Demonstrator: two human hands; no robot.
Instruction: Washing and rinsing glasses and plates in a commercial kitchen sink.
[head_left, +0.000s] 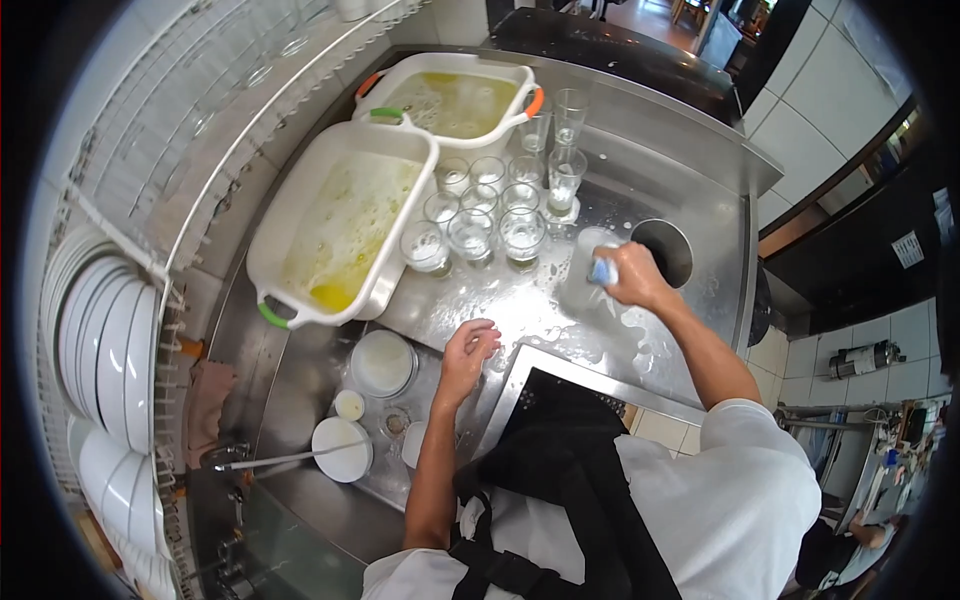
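My right hand (634, 277) grips a blue and white wiping cloth or sponge (603, 271); blur hides which. It is low over the wet stainless-steel counter (517, 307), left of a round hole (663, 252) in the top. My left hand (469, 351) holds nothing and hovers near the sink's edge with its fingers loosely curled and apart. Several clear drinking glasses (472, 234) stand upright in rows beyond my hands. Taller glasses (566, 180) stand behind them on the right.
Two white plastic tubs (345, 135) (517, 129) hold cloudy yellowish liquid. In the sink (300, 405) at left are a round container (382, 364), a white bowl (343, 450) and a running tap (240, 464). White plates (112, 337) fill a wire rack (166, 274). Another person (851, 551) is at far lower right.
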